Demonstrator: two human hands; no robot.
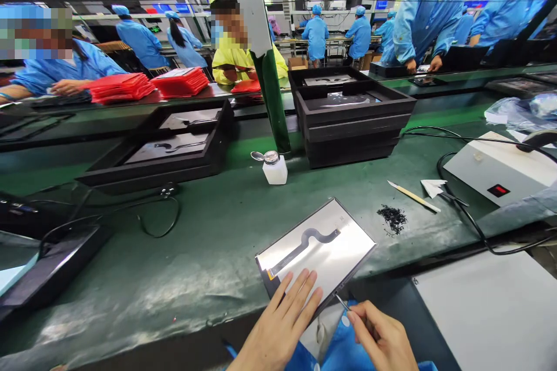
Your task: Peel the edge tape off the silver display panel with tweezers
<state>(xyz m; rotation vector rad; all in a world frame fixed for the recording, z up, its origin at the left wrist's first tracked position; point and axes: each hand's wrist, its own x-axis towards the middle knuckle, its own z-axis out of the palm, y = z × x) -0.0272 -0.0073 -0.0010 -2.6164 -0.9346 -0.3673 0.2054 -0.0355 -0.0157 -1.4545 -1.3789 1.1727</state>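
Observation:
A tablet-sized display panel [327,237] lies tilted at the bench's front edge, silvery back up, with a dark curved flex cable [310,237] across it. My left hand [289,313] rests on the panel's near part, fingers stretched out flat. Pinched in my right hand [376,330] is a thin pointed metal tool [343,302]; its tip meets the panel's near right edge. Whether it is a pair of tweezers I cannot tell. Right of the panel is a small heap of black scraps [393,218], beside a craft knife [413,196] with a pale yellow handle.
A white dispenser bottle [275,170] stands with its lid up. Black trays [352,142] are stacked behind, and other black trays [174,171] hold panels at left. A white box [500,168] with cables sits at right. Co-workers [315,35] work beyond, near red bags [119,88].

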